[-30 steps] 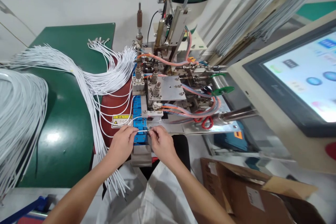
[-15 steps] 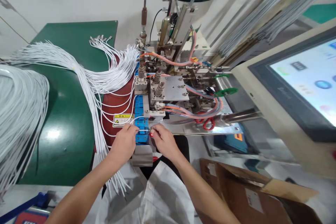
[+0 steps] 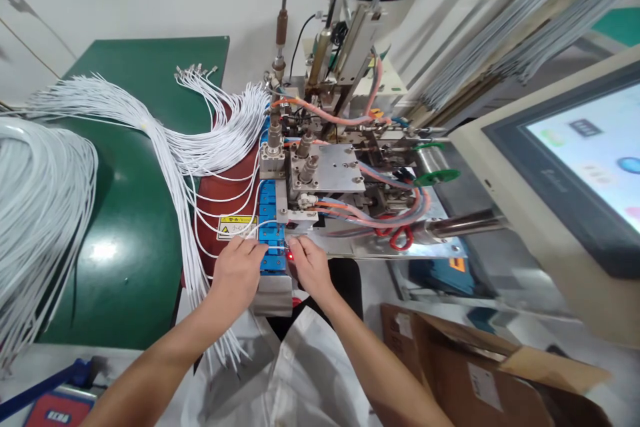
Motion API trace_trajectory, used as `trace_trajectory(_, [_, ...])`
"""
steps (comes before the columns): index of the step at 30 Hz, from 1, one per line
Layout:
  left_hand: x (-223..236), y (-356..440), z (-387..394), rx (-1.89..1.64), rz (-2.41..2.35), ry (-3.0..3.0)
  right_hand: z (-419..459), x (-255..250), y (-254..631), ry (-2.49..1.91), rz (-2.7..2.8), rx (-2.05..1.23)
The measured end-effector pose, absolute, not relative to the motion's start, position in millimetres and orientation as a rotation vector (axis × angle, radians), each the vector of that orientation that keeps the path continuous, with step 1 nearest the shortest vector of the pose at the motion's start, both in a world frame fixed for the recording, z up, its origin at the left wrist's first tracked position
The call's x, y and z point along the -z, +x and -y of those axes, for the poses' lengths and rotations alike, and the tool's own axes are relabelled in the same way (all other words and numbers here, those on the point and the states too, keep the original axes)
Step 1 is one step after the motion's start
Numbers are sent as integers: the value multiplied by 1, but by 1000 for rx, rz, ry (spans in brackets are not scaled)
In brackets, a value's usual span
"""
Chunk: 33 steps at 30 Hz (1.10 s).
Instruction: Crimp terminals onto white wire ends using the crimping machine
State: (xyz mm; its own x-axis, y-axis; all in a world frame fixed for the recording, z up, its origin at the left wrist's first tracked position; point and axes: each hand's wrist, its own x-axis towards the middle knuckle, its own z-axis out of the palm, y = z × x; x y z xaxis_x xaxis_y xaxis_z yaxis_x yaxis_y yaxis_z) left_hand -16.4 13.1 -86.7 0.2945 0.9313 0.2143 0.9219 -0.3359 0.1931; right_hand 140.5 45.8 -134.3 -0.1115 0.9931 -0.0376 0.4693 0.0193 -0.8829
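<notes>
Wires [image 3: 171, 180], glossy, white and curving, drape the smooth green tabletop [image 3: 130, 287]; the left grip [image 3: 239, 271] pinches one slim strand [image 3: 277, 247], stretched straight across square-edged blue blocks [image 3: 269, 209] toward the right grip [image 3: 311, 268], though whether that clasps its tip I can't tell.

the bare left forearm [image 3: 165, 353] is slanting up from the lower left edge and the bare right forearm [image 3: 373, 360] from the lower right, the two converging toward the middle. the left hand [image 3: 239, 271] is showing its back, its wrist running nearly straight with the forearm, its fingers curling together in a pinch and pointing toward the right hand [image 3: 311, 268]. the right hand is also showing its back, its fingers bending inward; whether its tips are meeting is too small to tell. the hands are lying almost level, near each other but apart.
</notes>
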Motion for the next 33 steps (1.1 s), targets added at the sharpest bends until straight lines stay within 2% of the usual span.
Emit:
trace_trajectory(8, [66,-50,9,-395,-1459,2662,-48,133,166,-1397,1127,-1186])
trace_trajectory(11, [46,-62,26,-64,-1246,2547,-48,130,173,-1369,1038,-1230])
trace_trajectory(14, [34,-66,35,240,-1288,2432,-46,125,173,-1355,1009,-1268])
trace_trajectory(24, [40,-58,36,510,-1300,2546,-35,114,176,-1326,1037,-1327])
trace_trajectory(27, [39,-61,35,389,-1207,2534,-32,112,178,-1338,1027,-1327])
trace_trajectory(30, [38,-60,28,53,-1128,2449,-29,113,178,-1329,1038,-1336])
trace_trajectory(33, [41,-53,25,-329,-1259,2417,-21,116,177,-1263,1072,-1389])
